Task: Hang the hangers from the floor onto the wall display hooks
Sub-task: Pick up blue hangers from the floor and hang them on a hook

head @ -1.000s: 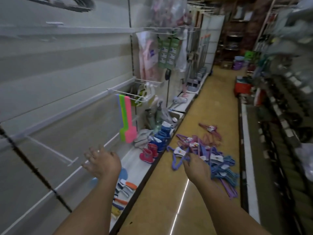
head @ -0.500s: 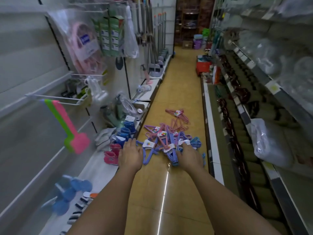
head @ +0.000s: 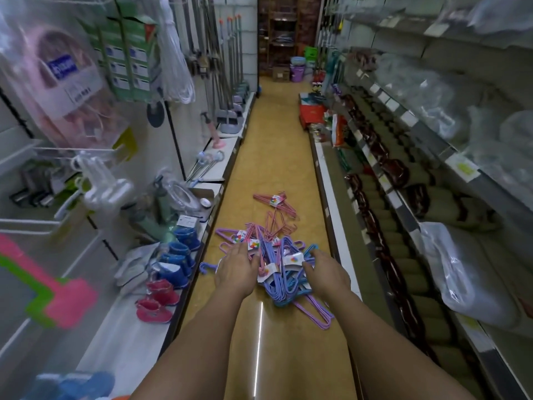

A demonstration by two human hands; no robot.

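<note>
A pile of bundled wire hangers in blue, purple and pink, each bundle with a white label, lies on the yellow aisle floor. A separate pink bundle lies farther up the aisle. My left hand reaches down onto the left side of the pile, fingers spread over the hangers. My right hand is on the pile's right side, fingertips at a labelled blue bundle. Whether either hand grips anything is unclear. White wall display hooks jut from the left wall panel.
The left low shelf holds small blue and pink boots. Pink and green plastic paddles hang at the left. Shelving with bagged goods lines the right side. Brooms, buckets and boxes stand at the aisle's far end.
My view turned from the left wall down the aisle. Both hands dropped from mid-air to the hanger pile and now rest on it.
</note>
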